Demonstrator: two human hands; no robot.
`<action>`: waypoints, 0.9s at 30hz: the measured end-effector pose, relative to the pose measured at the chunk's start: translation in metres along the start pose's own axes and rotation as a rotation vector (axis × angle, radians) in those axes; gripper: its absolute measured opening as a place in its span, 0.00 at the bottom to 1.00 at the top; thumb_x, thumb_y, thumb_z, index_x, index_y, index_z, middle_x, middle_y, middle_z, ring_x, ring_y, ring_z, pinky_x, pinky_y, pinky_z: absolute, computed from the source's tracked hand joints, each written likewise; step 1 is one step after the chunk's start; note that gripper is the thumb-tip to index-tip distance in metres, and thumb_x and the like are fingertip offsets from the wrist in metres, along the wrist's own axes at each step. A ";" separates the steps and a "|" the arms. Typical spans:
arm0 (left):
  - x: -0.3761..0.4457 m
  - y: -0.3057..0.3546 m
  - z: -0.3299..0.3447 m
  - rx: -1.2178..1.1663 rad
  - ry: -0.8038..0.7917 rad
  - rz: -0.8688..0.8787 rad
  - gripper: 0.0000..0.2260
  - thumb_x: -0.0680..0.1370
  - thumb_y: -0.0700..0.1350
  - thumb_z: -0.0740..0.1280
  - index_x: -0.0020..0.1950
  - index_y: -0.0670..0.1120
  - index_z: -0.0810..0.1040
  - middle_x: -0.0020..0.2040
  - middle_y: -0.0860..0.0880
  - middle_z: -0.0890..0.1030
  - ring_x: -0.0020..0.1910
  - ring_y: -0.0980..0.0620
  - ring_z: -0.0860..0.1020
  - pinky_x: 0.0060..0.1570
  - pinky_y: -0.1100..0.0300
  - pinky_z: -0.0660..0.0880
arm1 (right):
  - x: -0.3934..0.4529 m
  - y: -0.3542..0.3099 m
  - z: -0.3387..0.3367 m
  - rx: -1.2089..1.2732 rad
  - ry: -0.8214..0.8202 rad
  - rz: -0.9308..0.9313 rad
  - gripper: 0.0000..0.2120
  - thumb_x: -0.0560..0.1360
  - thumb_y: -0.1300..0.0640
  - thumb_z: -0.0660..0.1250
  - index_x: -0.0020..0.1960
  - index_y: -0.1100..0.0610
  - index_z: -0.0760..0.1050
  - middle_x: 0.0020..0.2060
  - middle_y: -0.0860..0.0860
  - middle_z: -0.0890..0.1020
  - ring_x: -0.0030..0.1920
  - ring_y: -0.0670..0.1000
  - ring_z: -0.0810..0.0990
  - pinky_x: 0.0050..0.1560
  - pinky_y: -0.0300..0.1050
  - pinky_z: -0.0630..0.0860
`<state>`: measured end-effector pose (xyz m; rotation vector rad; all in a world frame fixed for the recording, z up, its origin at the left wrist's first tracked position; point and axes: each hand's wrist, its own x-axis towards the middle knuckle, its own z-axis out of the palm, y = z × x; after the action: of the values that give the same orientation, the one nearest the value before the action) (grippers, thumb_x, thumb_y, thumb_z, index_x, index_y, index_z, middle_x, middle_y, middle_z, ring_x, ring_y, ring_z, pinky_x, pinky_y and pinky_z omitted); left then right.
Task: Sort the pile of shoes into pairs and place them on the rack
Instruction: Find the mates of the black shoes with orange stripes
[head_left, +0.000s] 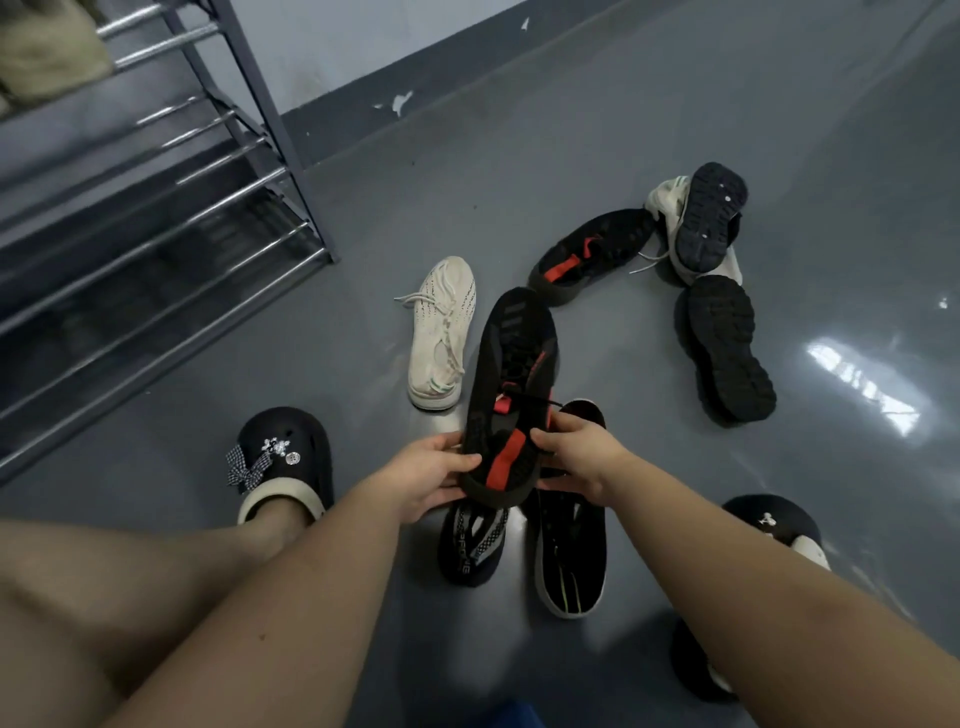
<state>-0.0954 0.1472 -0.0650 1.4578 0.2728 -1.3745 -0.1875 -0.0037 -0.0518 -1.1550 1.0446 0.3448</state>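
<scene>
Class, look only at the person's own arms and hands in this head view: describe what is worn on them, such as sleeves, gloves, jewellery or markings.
Both forearms are bare right up to the bottom edge of the picture, so no sleeves show. The left hand and right hand wear no gloves. No rings, watch or bracelet can be seen on the fingers or wrists that face the camera, and no tattoos or markings show.

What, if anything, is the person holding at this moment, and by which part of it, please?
A black sneaker with red stripe, gripped at its heel end: the left hand on one side, the right hand on the other.
</scene>
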 end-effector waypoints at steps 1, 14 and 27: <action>-0.003 -0.002 -0.001 -0.008 0.005 0.002 0.20 0.78 0.31 0.61 0.68 0.43 0.70 0.47 0.49 0.80 0.44 0.52 0.79 0.50 0.57 0.74 | -0.004 0.001 0.002 0.010 -0.008 0.000 0.14 0.80 0.62 0.58 0.63 0.52 0.72 0.44 0.49 0.80 0.43 0.48 0.79 0.42 0.46 0.76; -0.014 -0.019 -0.023 0.051 0.056 -0.012 0.22 0.77 0.31 0.61 0.70 0.44 0.69 0.48 0.48 0.81 0.46 0.50 0.80 0.49 0.57 0.76 | -0.011 0.023 0.026 0.100 -0.024 0.039 0.18 0.80 0.64 0.58 0.67 0.52 0.70 0.43 0.49 0.80 0.43 0.48 0.79 0.51 0.52 0.77; 0.025 -0.009 0.038 0.151 0.026 0.001 0.21 0.78 0.33 0.62 0.71 0.43 0.68 0.64 0.45 0.77 0.58 0.49 0.76 0.62 0.53 0.71 | 0.001 0.027 -0.031 0.205 0.109 0.045 0.16 0.81 0.64 0.56 0.66 0.53 0.71 0.46 0.52 0.80 0.46 0.53 0.79 0.55 0.54 0.75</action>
<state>-0.1166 0.1091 -0.0815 1.6006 0.1875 -1.4014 -0.2209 -0.0195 -0.0693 -0.9761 1.1743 0.2065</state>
